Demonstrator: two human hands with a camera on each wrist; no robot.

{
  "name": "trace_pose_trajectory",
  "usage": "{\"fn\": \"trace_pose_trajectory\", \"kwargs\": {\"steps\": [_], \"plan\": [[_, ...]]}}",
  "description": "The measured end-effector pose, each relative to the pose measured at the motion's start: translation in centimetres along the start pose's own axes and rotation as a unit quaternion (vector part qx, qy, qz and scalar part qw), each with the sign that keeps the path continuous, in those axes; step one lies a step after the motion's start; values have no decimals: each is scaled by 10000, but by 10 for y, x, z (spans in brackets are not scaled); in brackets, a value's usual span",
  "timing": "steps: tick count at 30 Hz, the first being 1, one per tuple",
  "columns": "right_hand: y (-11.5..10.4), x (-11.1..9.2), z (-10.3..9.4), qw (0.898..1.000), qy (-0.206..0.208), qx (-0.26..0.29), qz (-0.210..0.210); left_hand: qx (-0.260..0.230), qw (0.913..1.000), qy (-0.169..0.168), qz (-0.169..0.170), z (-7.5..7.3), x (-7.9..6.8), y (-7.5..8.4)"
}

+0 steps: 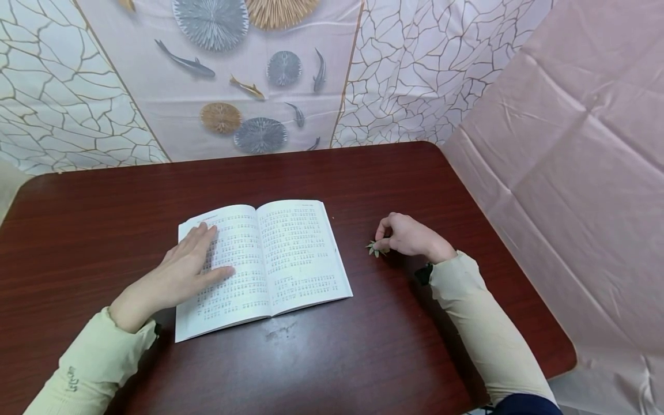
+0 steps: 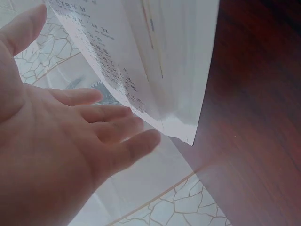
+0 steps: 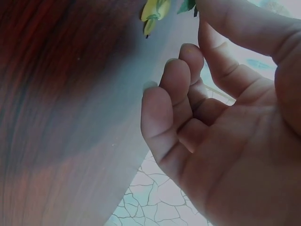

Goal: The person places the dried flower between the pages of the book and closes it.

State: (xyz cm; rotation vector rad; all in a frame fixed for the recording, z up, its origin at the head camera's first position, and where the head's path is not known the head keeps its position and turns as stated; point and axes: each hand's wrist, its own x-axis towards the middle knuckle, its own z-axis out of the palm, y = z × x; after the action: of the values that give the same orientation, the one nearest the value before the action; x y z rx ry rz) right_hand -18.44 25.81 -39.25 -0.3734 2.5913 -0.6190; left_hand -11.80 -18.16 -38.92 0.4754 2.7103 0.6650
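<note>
An open book with printed pages lies on the dark red-brown table. My left hand is laid over its left page, fingers spread and thumb pointing toward the middle fold. In the left wrist view the straight fingers reach along the page edge. To the right of the book, my right hand pinches a small green leafy sprig between thumb and index finger, low over the table. Yellow-green parts of the sprig show at the top of the right wrist view, while the other fingers curl loosely.
Behind the table hangs a patterned cloth with fish and round motifs. A plain pinkish cloth drapes along the right side. The table's rounded far right corner meets the cloths.
</note>
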Motion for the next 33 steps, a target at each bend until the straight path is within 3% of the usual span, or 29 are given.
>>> {"fn": "trace_pose_trajectory", "kwargs": {"steps": [15, 33], "plan": [[-8, 1, -7, 9982, 336, 112, -486, 71, 9998, -96, -185, 2, -1, -2], [-42, 18, 3, 9926, 482, 708, -864, 11, 9994, -172, -315, 5, -1, -2]]}}
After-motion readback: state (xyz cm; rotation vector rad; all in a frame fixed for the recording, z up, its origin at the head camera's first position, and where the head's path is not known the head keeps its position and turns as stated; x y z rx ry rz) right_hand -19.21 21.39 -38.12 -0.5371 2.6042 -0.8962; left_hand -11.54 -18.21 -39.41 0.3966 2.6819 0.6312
